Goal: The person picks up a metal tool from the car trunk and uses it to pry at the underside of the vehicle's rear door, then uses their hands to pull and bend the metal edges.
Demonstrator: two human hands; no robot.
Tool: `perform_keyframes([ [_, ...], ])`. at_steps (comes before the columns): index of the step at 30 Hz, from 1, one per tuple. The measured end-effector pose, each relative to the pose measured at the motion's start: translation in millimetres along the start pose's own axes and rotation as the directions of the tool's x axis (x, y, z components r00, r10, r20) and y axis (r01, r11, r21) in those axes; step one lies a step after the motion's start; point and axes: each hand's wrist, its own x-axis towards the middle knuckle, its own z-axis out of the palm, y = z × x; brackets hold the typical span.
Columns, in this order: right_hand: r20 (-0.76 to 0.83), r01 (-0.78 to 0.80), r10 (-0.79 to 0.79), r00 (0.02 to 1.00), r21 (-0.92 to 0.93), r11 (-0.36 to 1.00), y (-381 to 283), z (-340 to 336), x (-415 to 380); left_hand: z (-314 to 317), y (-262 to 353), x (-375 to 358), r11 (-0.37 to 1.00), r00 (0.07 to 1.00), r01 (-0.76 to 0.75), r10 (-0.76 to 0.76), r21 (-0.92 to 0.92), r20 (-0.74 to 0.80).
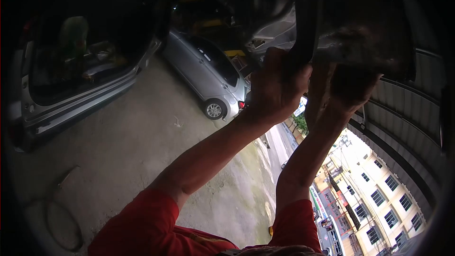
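Note:
Both of my arms reach up to the dark underside of a raised vehicle (360,38). My left hand (279,87) is closed around the lower end of a dark curved part (307,23). To its right, my right hand (353,87) is up against the lower edge of a dark, worn metal piece, its fingers bent and mostly in shadow. What the right hand grips, if anything, is too dark to tell.
A silver car (204,66) is parked on the concrete floor (142,137). Another vehicle with a dark opening (80,99) stands at the left. A hose (61,223) lies on the floor at lower left. Ribbed roofing (403,109), a street and buildings show at right.

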Motion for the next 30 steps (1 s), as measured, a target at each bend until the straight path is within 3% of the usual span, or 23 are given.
perform_keyframes([
  [1, 0.017, 0.002, -0.003, 1.0, 0.002, 1.0, -1, 4, 5, -7, 5, 3, 1.0, 1.0, 0.008, -0.008, 0.009, -0.03],
  [2, 0.053, -0.072, 0.067, 0.996, 0.092, 0.993, -5, 8, 9, -12, 4, 13, 0.994, 0.993, -0.091, 0.095, 0.062, -0.071],
  [4, 0.09, -0.155, 0.141, 0.986, 0.17, 0.973, -8, 9, 10, -14, 8, 28, 0.991, 0.988, -0.125, 0.119, -0.053, -0.093],
  [5, 0.012, -0.172, 0.173, 0.985, 0.192, 0.966, -6, 13, 11, -15, 16, 31, 0.99, 0.988, -0.126, 0.12, -0.056, -0.099],
  [7, -0.064, -0.183, 0.201, 0.978, 0.216, 0.959, -7, 19, 11, -17, 31, 31, 0.983, 0.997, 0.048, -0.057, -0.178, -0.044],
  [8, -0.133, -0.168, 0.182, 0.974, 0.104, 0.98, -13, 36, 5, -13, 24, 29, 0.983, 0.997, 0.05, -0.058, -0.178, -0.043],
  [10, -0.197, -0.168, 0.161, 0.967, -0.019, 0.986, -15, 34, 3, 0, -5, 23, 0.982, 0.983, -0.183, 0.181, 0.055, 0.028],
  [11, -0.088, -0.148, 0.145, 0.985, -0.023, 0.989, -8, 10, 9, 2, -16, 26, 0.979, 0.959, -0.073, 0.016, 0.192, 0.282],
  [12, 0.019, -0.121, 0.121, 0.992, -0.021, 0.992, -9, 8, 15, 2, -8, 25, 0.979, 0.96, -0.077, 0.021, 0.189, 0.28],
  [13, 0.016, -0.111, 0.111, 0.994, -0.017, 0.994, -7, 6, 15, 1, -1, 21, 0.999, 0.986, 0.006, -0.012, 0.035, 0.164],
  [14, -0.084, -0.115, 0.106, 0.991, -0.102, 0.988, -11, 23, 12, -1, 7, 20, 0.989, 0.995, 0.083, -0.075, -0.126, 0.061],
  [15, -0.178, -0.137, 0.103, 0.979, -0.191, 0.972, -14, 29, 8, -2, 10, 24, 0.988, 0.984, -0.146, 0.14, -0.05, -0.108],
  [16, -0.176, -0.133, 0.099, 0.979, -0.191, 0.973, -10, 24, 9, -8, 19, 21, 0.982, 0.995, -0.009, -0.011, -0.188, -0.104],
  [18, 0.137, 0.059, -0.068, 0.988, 0.069, 0.996, -3, 11, 11, -3, 3, 18, 0.944, 0.981, -0.129, 0.077, -0.305, -0.176],
  [19, 0.13, 0.053, -0.062, 0.99, 0.07, 0.996, -3, 7, 8, 6, -7, 17, 0.981, 0.99, -0.128, 0.118, -0.143, -0.07],
  [20, 0.048, 0.069, -0.06, 0.997, -0.233, 0.97, -5, 8, 6, 12, -9, 18, 0.989, 0.989, -0.143, 0.142, 0.021, 0.036],
  [21, -0.019, 0.065, -0.088, 0.996, -0.516, 0.854, -8, 10, 8, 9, -11, 18, 0.997, 0.971, 0.037, -0.052, 0.068, 0.233],
  [22, -0.009, 0.082, -0.1, 0.995, -0.509, 0.857, -10, 11, 12, 7, -11, 16, 0.998, 0.973, 0.021, -0.035, 0.064, 0.227],
  [24, -0.048, -0.008, -0.021, 0.999, -0.528, 0.849, -11, 12, 9, -7, 11, 12, 0.994, 0.997, 0.067, -0.063, -0.091, 0.046],
  [25, -0.041, -0.002, -0.023, 0.999, -0.524, 0.852, -9, 15, 9, -7, 8, 16, 0.988, 0.982, -0.155, 0.154, -0.002, -0.108],
  [26, -0.069, 0.011, -0.038, 0.997, -0.358, 0.934, -7, 24, 9, -13, 18, 16, 1.0, 0.994, -0.025, 0.024, -0.007, -0.106],
  [27, -0.106, 0.022, -0.043, 0.993, -0.185, 0.983, -8, 28, 8, -16, 16, 21, 0.998, 0.991, -0.055, 0.05, -0.036, -0.121],
  [30, -0.013, 0.114, -0.125, 0.992, -0.339, 0.934, -14, 32, 5, -24, 11, 28, 0.998, 0.99, -0.058, 0.054, -0.027, -0.129],
])
